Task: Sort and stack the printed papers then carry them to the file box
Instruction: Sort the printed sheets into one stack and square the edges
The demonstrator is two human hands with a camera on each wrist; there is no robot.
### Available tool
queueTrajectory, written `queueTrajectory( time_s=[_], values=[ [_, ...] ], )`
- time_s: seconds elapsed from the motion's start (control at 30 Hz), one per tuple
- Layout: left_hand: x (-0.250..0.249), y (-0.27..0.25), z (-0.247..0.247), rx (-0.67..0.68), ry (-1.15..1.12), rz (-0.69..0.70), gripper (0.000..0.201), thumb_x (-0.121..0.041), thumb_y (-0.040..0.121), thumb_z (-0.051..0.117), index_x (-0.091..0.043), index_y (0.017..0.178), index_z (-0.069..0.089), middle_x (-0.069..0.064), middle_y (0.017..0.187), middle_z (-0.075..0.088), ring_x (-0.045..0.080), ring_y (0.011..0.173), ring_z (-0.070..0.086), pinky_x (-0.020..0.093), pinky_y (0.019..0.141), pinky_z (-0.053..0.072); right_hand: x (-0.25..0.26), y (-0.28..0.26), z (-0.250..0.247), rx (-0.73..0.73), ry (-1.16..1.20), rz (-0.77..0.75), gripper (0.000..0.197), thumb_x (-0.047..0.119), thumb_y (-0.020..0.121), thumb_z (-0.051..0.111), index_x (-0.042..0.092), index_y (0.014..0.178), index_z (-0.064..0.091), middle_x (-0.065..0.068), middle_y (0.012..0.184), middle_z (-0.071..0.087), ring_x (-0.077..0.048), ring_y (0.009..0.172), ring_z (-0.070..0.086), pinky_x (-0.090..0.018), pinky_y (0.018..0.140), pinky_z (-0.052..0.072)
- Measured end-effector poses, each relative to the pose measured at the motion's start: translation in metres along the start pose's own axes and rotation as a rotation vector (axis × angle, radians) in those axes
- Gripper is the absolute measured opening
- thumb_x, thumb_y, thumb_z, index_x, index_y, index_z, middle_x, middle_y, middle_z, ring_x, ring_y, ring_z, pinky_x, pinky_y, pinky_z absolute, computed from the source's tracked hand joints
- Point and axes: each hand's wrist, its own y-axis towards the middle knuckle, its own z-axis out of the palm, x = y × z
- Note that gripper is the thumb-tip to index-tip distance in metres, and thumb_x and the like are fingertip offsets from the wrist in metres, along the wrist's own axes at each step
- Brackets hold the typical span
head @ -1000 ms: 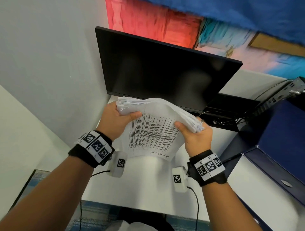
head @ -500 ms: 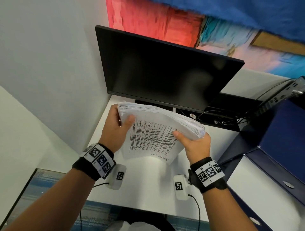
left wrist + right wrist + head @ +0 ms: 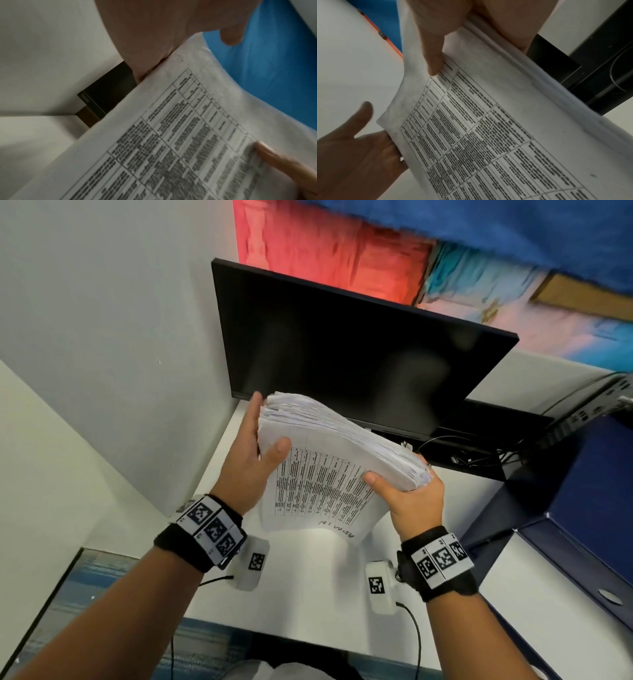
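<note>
A thick stack of printed papers point(image 3: 325, 481) stands tilted on its long edge above the white desk point(image 3: 308, 594); its front sheet shows a table and the handwritten word ADMIN. My left hand point(image 3: 251, 446) lies flat against the stack's left edge, fingers straight up and thumb resting on the front sheet. At the lower right corner my right hand point(image 3: 411, 501) grips the stack, thumb in front and fingers behind. The wrist views are filled by the printed sheet point(image 3: 171, 135) point(image 3: 488, 121). A dark blue box point(image 3: 603, 491) stands at the right.
A black monitor point(image 3: 342, 354) stands close behind the papers, with cables point(image 3: 462, 453) at its base. A white wall point(image 3: 102, 337) closes the left side. A black device point(image 3: 589, 412) with ports sits on the blue box.
My left hand has let go its curled grip and now lies straight along the stack's left edge. The stack's right end has dropped a little with my right hand.
</note>
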Motion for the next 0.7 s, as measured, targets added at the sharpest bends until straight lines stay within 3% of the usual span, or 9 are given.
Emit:
queueTrajectory(
  time_s=[0.07, 0.13, 0.23, 0.3, 0.37, 0.43, 0.5, 0.6, 0.7],
  values=[
    [0.001, 0.008, -0.003, -0.014, 0.045, -0.073, 0.094, -0.048, 0.083, 0.070, -0.028, 0.155, 0.013, -0.013, 0.142, 0.047, 0.002, 0.122, 0.057, 0.026, 0.094, 0.054, 0.002, 0.002, 0.001, 0.028, 0.016, 0.000, 0.037, 0.002, 0.071, 0.083, 0.028, 0.095, 0.073, 0.007, 0.096, 0.077, -0.013, 0.093, 0.074, -0.030, 0.081, 0.060],
    [0.002, 0.014, -0.003, -0.032, 0.121, -0.061, 0.064, -0.031, 0.089, 0.068, -0.021, 0.143, 0.035, -0.005, 0.129, 0.058, 0.009, 0.112, 0.064, 0.035, 0.091, 0.058, 0.006, 0.004, 0.002, 0.045, 0.011, -0.015, 0.032, -0.001, 0.073, 0.080, 0.025, 0.090, 0.073, 0.012, 0.089, 0.077, -0.008, 0.087, 0.074, -0.023, 0.076, 0.059],
    [-0.006, 0.011, 0.004, -0.091, 0.128, 0.019, 0.023, -0.021, 0.096, 0.060, -0.017, 0.117, 0.050, -0.006, 0.105, 0.066, 0.007, 0.095, 0.069, 0.026, 0.076, 0.060, 0.015, 0.005, -0.001, 0.016, 0.003, -0.058, 0.031, -0.002, 0.074, 0.080, 0.023, 0.090, 0.072, 0.015, 0.086, 0.077, -0.006, 0.085, 0.073, -0.020, 0.075, 0.057],
    [-0.007, 0.006, 0.007, -0.066, 0.048, 0.025, 0.021, -0.026, 0.096, 0.059, -0.024, 0.113, 0.047, 0.000, 0.107, 0.066, 0.011, 0.095, 0.070, 0.029, 0.076, 0.060, 0.017, 0.001, -0.001, -0.010, 0.029, -0.061, 0.028, 0.002, 0.074, 0.080, 0.023, 0.091, 0.071, 0.016, 0.085, 0.076, -0.004, 0.084, 0.073, -0.019, 0.074, 0.057],
    [-0.005, 0.001, 0.010, -0.037, 0.005, 0.018, 0.030, -0.042, 0.092, 0.059, -0.028, 0.115, 0.046, 0.004, 0.112, 0.065, 0.017, 0.099, 0.070, 0.037, 0.081, 0.060, 0.018, -0.003, -0.002, -0.080, 0.072, -0.082, 0.027, 0.013, 0.072, 0.083, 0.020, 0.094, 0.068, 0.014, 0.084, 0.075, -0.001, 0.081, 0.071, -0.016, 0.070, 0.055],
    [-0.009, -0.001, 0.017, -0.078, -0.014, 0.043, 0.040, -0.049, 0.088, 0.055, -0.024, 0.117, 0.046, 0.002, 0.110, 0.064, 0.015, 0.097, 0.069, 0.032, 0.079, 0.059, 0.023, -0.002, 0.001, -0.176, 0.084, -0.142, 0.028, 0.016, 0.073, 0.083, 0.020, 0.095, 0.065, 0.008, 0.086, 0.071, 0.002, 0.079, 0.068, -0.012, 0.067, 0.053],
    [-0.017, 0.001, 0.027, -0.166, -0.025, 0.088, 0.036, -0.045, 0.090, 0.052, -0.020, 0.115, 0.047, -0.002, 0.103, 0.061, 0.010, 0.089, 0.066, 0.023, 0.072, 0.057, 0.028, 0.000, 0.005, -0.217, 0.061, -0.198, 0.017, 0.014, 0.078, 0.075, 0.021, 0.092, 0.066, 0.005, 0.088, 0.068, 0.003, 0.078, 0.065, -0.010, 0.068, 0.050],
    [-0.026, 0.011, 0.039, -0.354, 0.052, 0.149, 0.012, -0.022, 0.100, 0.049, -0.012, 0.104, 0.053, -0.010, 0.090, 0.057, -0.007, 0.077, 0.058, 0.008, 0.065, 0.047, 0.028, 0.003, 0.009, -0.289, 0.030, -0.214, 0.015, 0.008, 0.087, 0.065, 0.023, 0.088, 0.068, 0.013, 0.083, 0.068, 0.005, 0.079, 0.063, -0.011, 0.072, 0.047],
    [-0.027, 0.020, 0.043, -0.389, 0.019, 0.125, 0.011, -0.014, 0.101, 0.044, -0.010, 0.102, 0.054, -0.011, 0.088, 0.056, -0.008, 0.073, 0.055, 0.008, 0.064, 0.045, 0.029, 0.003, 0.009, -0.295, 0.093, -0.197, 0.018, 0.006, 0.090, 0.060, 0.021, 0.099, 0.065, 0.011, 0.087, 0.071, -0.001, 0.084, 0.065, -0.016, 0.079, 0.048]
  ],
)
